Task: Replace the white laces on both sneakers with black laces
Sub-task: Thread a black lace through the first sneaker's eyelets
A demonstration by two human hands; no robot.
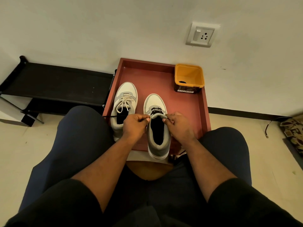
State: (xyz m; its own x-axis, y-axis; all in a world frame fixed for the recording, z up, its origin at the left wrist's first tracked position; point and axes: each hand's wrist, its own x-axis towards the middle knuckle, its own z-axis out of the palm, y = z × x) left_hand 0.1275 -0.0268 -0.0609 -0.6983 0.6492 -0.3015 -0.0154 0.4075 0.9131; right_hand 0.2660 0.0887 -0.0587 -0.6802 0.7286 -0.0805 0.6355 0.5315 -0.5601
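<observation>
Nearest the person, the grey-and-white sneaker with black lacing (157,128) rests on the reddish-brown tray-like counter (203,112), its heel overhanging the near edge. The left hand (136,122) pinches the thin black lace (114,115), whose free end trails out to the left; the right hand (177,122) is curled at the sneaker's collar, apparently pinching the other end, though that end is hidden. The lace looks light, limp and likely to slip, so it is best held near its tip. Just beyond to the left stands the second grey-and-white sneaker (124,102), its cream-white laces (125,101) not yet removed. Farthest sits a yellow square plastic tub (189,77).
</observation>
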